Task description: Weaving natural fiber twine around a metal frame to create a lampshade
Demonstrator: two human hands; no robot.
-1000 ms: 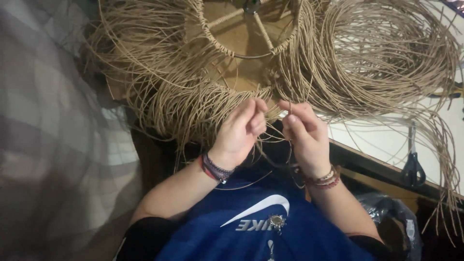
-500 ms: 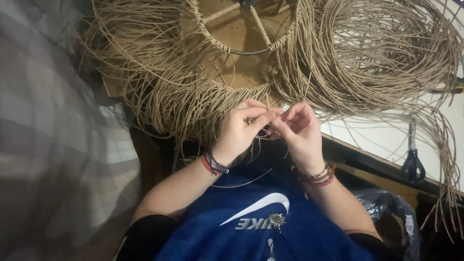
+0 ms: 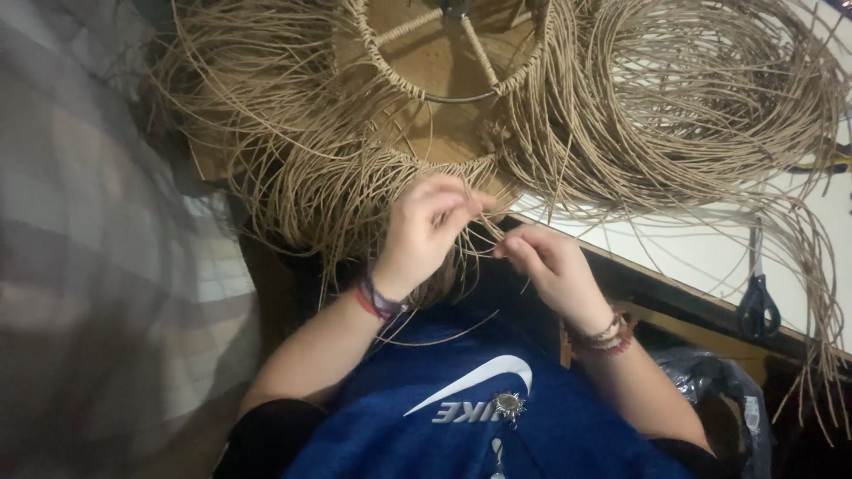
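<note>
**Hands pinching thin cords at the edge of a woven frame**

I see my left hand (image 3: pixel 426 235) with its fingers bent and pressed together, pinching a few of the tan cords (image 3: pixel 293 168) that hang from the round woven frame (image 3: pixel 417 84). My right hand (image 3: pixel 550 270) sits just beside it, lower down. Its fingertips look closed on one thin cord, but the view is dark there, so I cannot be sure. The cords hang off the frame's near edge, right above my hands.

I think the step in hand is picking out single cords and working them into the weave. The next move would call for a steady pinch and keeping the chosen cord apart from the loose ones around it.

Half a second ago both hands were closer, almost touching at the fingertips. Now they have pulled a little apart, and the right hand has dropped lower.

A big loose coil of cord (image 3: pixel 710 106) lies on the white table (image 3: pixel 674 257) to the right, and dark-handled scissors (image 3: pixel 759 302) lie near the table's edge.
</note>
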